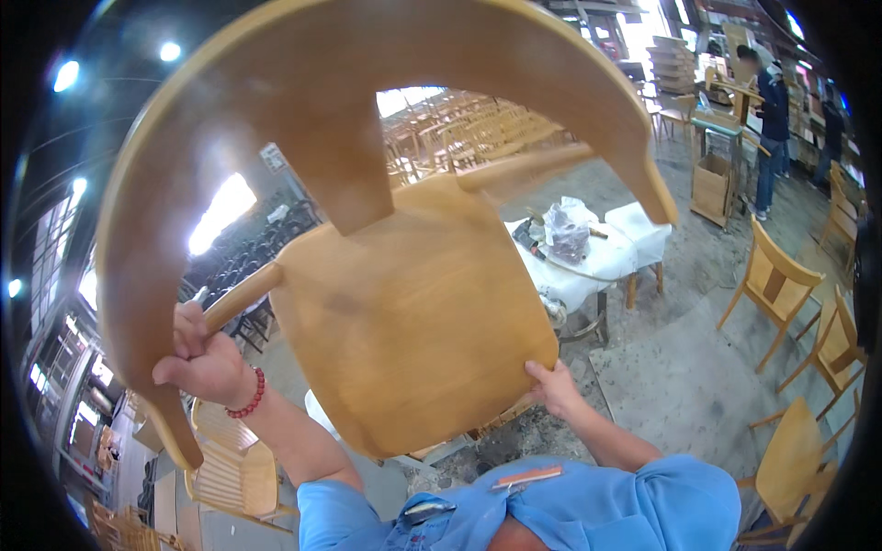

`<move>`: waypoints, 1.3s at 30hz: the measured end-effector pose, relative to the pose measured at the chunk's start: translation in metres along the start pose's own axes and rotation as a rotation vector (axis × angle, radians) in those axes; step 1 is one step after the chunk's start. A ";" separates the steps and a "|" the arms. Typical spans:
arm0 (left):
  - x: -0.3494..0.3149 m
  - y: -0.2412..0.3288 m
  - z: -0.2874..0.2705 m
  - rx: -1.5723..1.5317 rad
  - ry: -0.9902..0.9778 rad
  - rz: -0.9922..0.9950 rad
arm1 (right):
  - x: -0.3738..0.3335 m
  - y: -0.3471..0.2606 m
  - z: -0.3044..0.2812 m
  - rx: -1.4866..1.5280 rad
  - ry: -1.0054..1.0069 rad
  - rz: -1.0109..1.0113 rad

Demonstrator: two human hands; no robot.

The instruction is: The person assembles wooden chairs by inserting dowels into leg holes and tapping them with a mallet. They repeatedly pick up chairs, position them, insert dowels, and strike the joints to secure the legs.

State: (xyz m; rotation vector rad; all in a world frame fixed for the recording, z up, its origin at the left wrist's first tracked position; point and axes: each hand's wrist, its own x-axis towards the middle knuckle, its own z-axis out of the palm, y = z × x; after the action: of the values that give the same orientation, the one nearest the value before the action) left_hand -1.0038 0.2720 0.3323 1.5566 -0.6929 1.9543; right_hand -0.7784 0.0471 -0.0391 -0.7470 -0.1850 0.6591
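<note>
A light-brown wooden chair (418, 321) is held up in front of me, its seat tilted toward my view. Its wide curved backrest and arm rail (266, 55) arches over the top of the picture, joined to the seat by a broad centre slat. My left hand (207, 363), with a red bead bracelet on its wrist, is closed about the left arm post, close to the end of the rail. At the seat's near right edge, my right hand (554, 390) grips with the thumb on top; its other fingers are hidden underneath.
Beyond the seat stands a white-covered table (588, 262) with a plastic bag (567, 230) and tools. Wooden chairs (776, 275) line the right side; another chair (241, 473) stands lower left. A person (772, 129) works beside a cart (715, 170) at the far right. Many chair frames fill the back.
</note>
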 end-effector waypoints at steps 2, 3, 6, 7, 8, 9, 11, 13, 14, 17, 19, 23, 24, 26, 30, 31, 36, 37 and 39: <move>0.001 -0.050 -0.035 -0.061 0.023 -0.004 | 0.034 -0.003 0.014 -0.153 0.092 0.009; 0.002 -0.079 -0.048 -0.043 0.109 -0.057 | 0.049 -0.005 0.022 -0.225 0.138 0.014; 0.022 -0.146 -0.074 0.113 0.276 -0.086 | 0.074 -0.004 0.057 -0.301 0.169 -0.012; 0.026 -0.173 -0.085 0.279 0.171 0.035 | 0.085 -0.012 0.068 -0.340 0.179 -0.022; 0.032 -0.197 -0.099 0.451 0.053 0.157 | 0.098 -0.018 0.078 -0.372 0.185 -0.022; 0.041 -0.220 -0.113 0.491 0.027 0.083 | 0.108 -0.022 0.088 -0.405 0.188 -0.017; 0.062 -0.264 -0.141 0.515 0.033 -0.104 | 0.129 -0.030 0.106 -0.566 0.161 -0.063; 0.079 -0.306 -0.151 0.558 0.035 -0.182 | 0.156 -0.041 0.090 -0.787 0.117 -0.078; 0.084 -0.323 -0.150 0.637 -0.004 -0.143 | 0.172 -0.046 0.090 -0.952 0.050 -0.200; 0.061 -0.337 -0.179 0.967 -0.338 -0.172 | 0.216 -0.053 0.117 -0.782 -0.093 -0.365; 0.026 -0.335 -0.203 1.151 -0.577 -0.271 | 0.242 -0.050 0.131 -0.590 -0.186 -0.342; -0.140 -0.277 -0.200 0.840 -0.410 -1.308 | 0.275 -0.058 0.134 -0.435 -0.256 -0.301; -0.169 -0.255 -0.201 0.322 -0.252 -1.293 | 0.284 -0.055 0.146 -0.376 -0.308 -0.293; -0.205 -0.233 -0.185 0.000 0.189 -1.353 | 0.302 -0.051 0.160 -0.297 -0.363 -0.267; -0.213 -0.281 -0.181 -0.032 0.425 -1.301 | 0.359 -0.052 0.168 -0.284 -0.368 -0.201; -0.213 -0.295 -0.186 -0.008 0.432 -1.298 | 0.372 -0.049 0.175 -0.260 -0.368 -0.170; -0.203 -0.364 -0.193 -0.042 0.387 -1.387 | 0.441 -0.045 0.192 -0.233 -0.300 -0.114; -0.203 -0.375 -0.194 -0.030 0.394 -1.397 | 0.451 -0.042 0.199 -0.222 -0.263 -0.096; -0.198 -0.395 -0.195 -0.017 0.399 -1.395 | 0.467 -0.040 0.213 -0.198 -0.204 -0.083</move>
State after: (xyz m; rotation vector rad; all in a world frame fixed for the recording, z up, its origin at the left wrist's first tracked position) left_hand -0.8304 0.6716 0.1230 1.0222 0.4870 1.0483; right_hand -0.4729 0.4341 0.1103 -0.8565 -0.4715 0.6436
